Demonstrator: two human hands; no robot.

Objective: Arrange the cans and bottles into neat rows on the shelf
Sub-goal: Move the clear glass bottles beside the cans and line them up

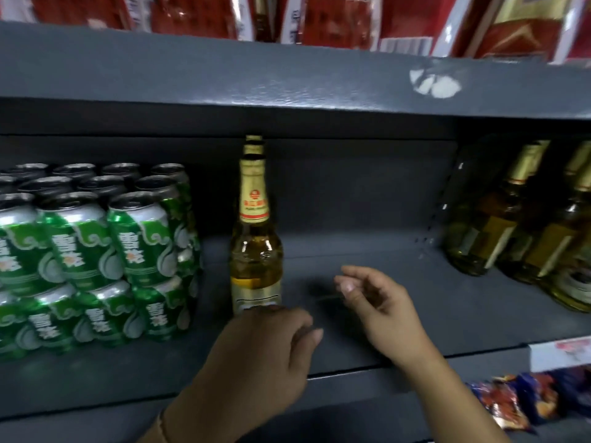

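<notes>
The tall clear glass beer bottle with gold neck foil and amber liquid (256, 247) stands upright at centre frame on the dark grey metal shelf (399, 302), with more gold-capped bottle tops lined up directly behind it toward the back wall. Just to its left, in the left part of the frame, the green and silver drink cans (96, 251) sit in two stacked layers, arranged in rows running back into the shelf.

My left hand (265, 353) is at lower centre, directly in front of the bottle's base. Its knuckles overlap the lower edge of the label; the fingers are loosely curled and hold nothing. Whether they touch the glass cannot be determined.

My right hand (380, 311) hovers right of the bottle, apart from it, over a bare stretch of shelf. Its grip is slack: fingers relaxed and partly bent, thumb and forefinger close together with nothing visible between them.

At the right edge of the frame, a group of dark olive glass bottles with gold foil necks (524, 225) stands on the same shelf, well apart from the central bottle.

Red and white cartons (319, 20) line the shelf above. Colourful snack packets (518, 401) lie at lower right, below the shelf edge.
</notes>
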